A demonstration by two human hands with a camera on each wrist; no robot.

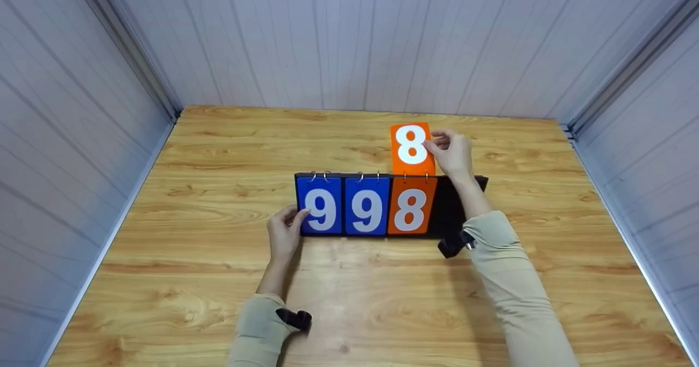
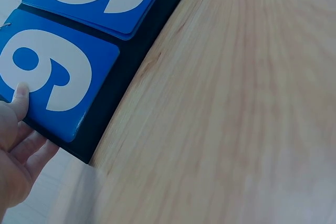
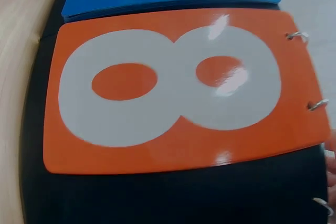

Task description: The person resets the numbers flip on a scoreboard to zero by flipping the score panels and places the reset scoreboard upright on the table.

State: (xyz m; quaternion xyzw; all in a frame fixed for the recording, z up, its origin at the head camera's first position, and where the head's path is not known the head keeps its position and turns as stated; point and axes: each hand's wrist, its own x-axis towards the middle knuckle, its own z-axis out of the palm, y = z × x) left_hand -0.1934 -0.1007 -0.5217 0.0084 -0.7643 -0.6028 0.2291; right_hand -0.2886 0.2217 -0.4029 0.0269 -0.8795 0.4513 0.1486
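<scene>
A black flip scoreboard (image 1: 456, 214) stands on the wooden table (image 1: 382, 301), showing blue 9 (image 1: 320, 209), blue 9 (image 1: 367, 210) and orange 8 (image 1: 410, 209). My right hand (image 1: 452, 151) pinches the right edge of a raised orange 8 card (image 1: 412, 147), held upright above the rings. My left hand (image 1: 284, 236) grips the board's left end, thumb (image 2: 21, 97) on the left blue 9 card (image 2: 50, 74). The right wrist view shows the lower orange 8 card (image 3: 178, 90) close up, with its metal rings (image 3: 296, 35).
Grey panelled walls (image 1: 355, 34) enclose the table on three sides. The board's right section (image 1: 453, 203) is bare black, partly behind my right forearm. Bare wood lies in front of and behind the board.
</scene>
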